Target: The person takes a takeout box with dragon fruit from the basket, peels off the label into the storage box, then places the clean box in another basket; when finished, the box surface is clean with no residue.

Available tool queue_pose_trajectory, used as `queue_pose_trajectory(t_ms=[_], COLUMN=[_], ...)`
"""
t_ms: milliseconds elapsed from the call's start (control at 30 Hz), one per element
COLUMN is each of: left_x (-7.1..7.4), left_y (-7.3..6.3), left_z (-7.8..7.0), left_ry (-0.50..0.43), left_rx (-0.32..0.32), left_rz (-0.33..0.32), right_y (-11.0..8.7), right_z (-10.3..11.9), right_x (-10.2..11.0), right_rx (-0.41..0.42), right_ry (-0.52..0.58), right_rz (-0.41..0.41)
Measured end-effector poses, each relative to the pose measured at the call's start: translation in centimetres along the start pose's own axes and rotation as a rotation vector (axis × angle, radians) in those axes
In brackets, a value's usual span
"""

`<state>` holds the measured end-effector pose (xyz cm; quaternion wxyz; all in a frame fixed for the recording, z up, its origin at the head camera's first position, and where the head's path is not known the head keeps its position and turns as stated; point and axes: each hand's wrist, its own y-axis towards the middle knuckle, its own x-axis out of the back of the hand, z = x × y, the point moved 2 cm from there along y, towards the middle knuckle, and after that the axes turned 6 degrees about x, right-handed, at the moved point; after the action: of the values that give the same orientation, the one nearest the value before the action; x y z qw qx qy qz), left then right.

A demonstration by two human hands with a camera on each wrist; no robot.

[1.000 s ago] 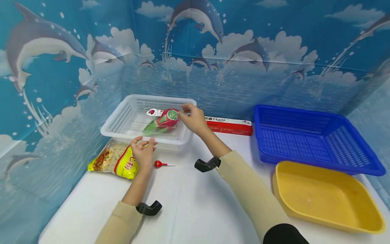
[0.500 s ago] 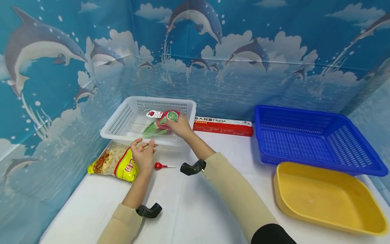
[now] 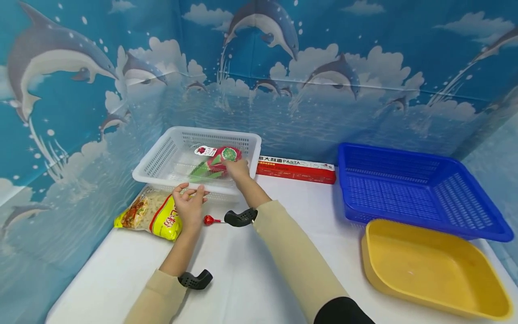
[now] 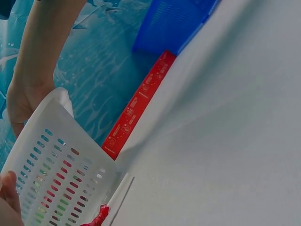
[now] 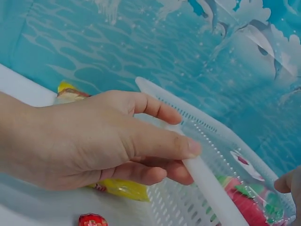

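White plastic basket [image 3: 218,131]: pinching rim [image 5: 211,189] with left hand [image 3: 189,204], with right hand [image 3: 238,170] at clear-packed red dragon fruit [image 3: 216,161] already inside; cannot tell finger closure. Seems unfinished, hand not out.

1. Long red-and-white pasta carton [image 3: 296,170].
2. Blue rectangular perforated plastic basket [image 3: 388,188], right of the carton.
3. Yellow rounded plastic tub [image 3: 435,274], in front of the basket.
4. Yellow-and-clear plastic food bag [image 3: 150,213].
5. Round red-wrapped lollipop [image 3: 208,220].

At twelve o'clock, the blue backdrop [image 3: 243,105] carries grey dolphins [image 3: 267,22] and white clouds [image 3: 162,56]. At nine, a white slotted basket [image 3: 159,158] shows pink-and-green fruit [image 3: 218,157]. Eight has a yellow bag [image 3: 149,211] with a red stripe [image 3: 160,211]; three, a blue lattice basket [image 3: 384,189]; four, a yellow tub [image 3: 433,270].
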<state>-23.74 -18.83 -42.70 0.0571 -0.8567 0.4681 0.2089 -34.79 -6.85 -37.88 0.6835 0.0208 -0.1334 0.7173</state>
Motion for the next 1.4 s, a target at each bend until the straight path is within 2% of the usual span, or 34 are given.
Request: queue_pose_trajectory(t_ms=[200, 333, 467, 767, 1067, 1267, 1400], left_x=[0.1, 0.2, 0.2, 0.2, 0.3, 0.3, 0.1], left_y=[0.6, 0.7, 0.7, 0.8, 0.7, 0.8, 0.5], left_z=[1.1, 1.4, 1.5, 1.6, 1.7, 1.7, 1.1], left_ry=[-0.028, -0.007, 0.007, -0.016, 0.001, -0.003, -0.015], left_rx=[-0.011, -0.022, -0.034, -0.047, -0.054, -0.061, -0.048], left_rz=[-0.006, -0.02, -0.03, -0.024, -0.027, -0.025, -0.014], right_y=[-0.2, -0.3, -0.4, -0.3, -0.1, -0.1, -0.1], right_z=[0.0, -0.1, -0.3, -0.3, -0.4, -0.4, -0.2], right_x=[0.0, -0.1, -0.2, -0.2, -0.4, -0.3, -0.1], right_rx=[0.024, -0.009, -0.004, 0.101, 0.164, 0.176, 0.174], right_ry=[-0.037, -0.041, 0.002, 0.121, 0.1, 0.092, 0.108], right_rz=[-0.043, -0.017, 0.0, 0.007, 0.003, -0.019, -0.016])
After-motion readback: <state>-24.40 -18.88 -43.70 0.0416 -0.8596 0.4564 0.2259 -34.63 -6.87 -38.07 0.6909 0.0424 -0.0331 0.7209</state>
